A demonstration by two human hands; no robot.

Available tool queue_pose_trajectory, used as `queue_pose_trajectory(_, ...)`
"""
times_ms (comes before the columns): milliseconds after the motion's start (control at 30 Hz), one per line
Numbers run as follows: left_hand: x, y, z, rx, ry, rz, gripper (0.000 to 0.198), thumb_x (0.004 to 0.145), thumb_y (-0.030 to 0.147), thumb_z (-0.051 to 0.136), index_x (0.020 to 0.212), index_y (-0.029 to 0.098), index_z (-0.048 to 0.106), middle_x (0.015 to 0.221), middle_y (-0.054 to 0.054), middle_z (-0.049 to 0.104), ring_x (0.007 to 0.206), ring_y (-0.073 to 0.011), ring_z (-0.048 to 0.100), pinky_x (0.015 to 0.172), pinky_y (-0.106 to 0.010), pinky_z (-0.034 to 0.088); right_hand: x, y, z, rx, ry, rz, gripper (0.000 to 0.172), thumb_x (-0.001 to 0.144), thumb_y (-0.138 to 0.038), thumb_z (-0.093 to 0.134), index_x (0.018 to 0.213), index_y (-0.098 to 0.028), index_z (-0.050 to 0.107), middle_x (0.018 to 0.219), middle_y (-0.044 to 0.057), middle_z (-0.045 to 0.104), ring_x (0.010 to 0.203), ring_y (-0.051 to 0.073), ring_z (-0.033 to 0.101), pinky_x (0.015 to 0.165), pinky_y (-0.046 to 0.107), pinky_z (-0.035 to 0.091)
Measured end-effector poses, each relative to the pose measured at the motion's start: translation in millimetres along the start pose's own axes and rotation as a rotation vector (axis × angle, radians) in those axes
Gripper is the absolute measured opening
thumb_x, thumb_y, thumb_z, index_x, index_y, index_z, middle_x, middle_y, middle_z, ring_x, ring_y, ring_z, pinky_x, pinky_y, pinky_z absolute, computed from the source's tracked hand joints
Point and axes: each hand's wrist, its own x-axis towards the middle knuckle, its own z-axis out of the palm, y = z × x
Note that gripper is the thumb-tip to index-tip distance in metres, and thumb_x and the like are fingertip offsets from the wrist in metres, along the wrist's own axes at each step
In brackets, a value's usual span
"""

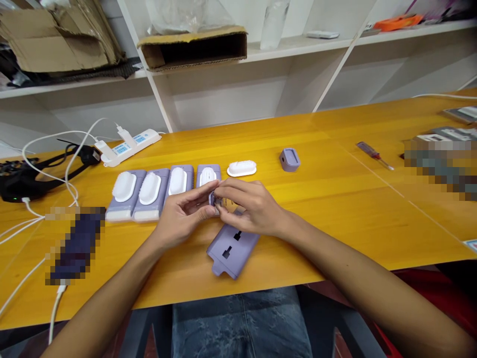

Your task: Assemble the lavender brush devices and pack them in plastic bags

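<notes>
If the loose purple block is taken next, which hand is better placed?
Probably the right hand: it is nearer the loose purple block than the left hand, though both are busy at a small purple part.

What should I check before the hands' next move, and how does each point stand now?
1. Small purple part supported: ok, the left hand holds it.
2. Right hand grip: cannot tell, its fingers hide what they pinch.
3. Slotted plate fully visible: not ok, the right hand overlaps its far end.
4. Loose white oval piece apart from hands: ok.
5. Screwdriver in hand: not ok, it lies on the table.
</notes>
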Motion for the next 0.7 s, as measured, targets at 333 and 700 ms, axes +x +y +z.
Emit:
queue_pose_trajectory(333,5,4,-1.8,-0.117,-0.001,-0.053,0.066,0.066,0.023,0.109,0.128,0.026,0.087,0.159,-0.015,0.069,0.161,-0.0392,0.054,0.134,-0.054,0.048,1,-1,0,0.096,0.046,-0.017,0.017,0.100,-0.019,0.069,0.117,-0.019,0.074,0.110,0.010,0.083,0.093,0.021,0.079,0.075,0.032,0.063)
queue_pose_trajectory(700,11,-9,-10.5,0.009,-0.135,0.159,0.073,0.079,0.021,0.103,0.146,0.035,0.078,0.142,-0.012,0.070,0.135,-0.0269,0.067,0.112,-0.041,0.063,3,-1,-3,0.116,0.053,-0.009,0.016,0.101,-0.018,0.068,0.116,-0.018,0.074,0.105,0.009,0.081,0.081,0.018,0.073,0.066,0.029,0.056)
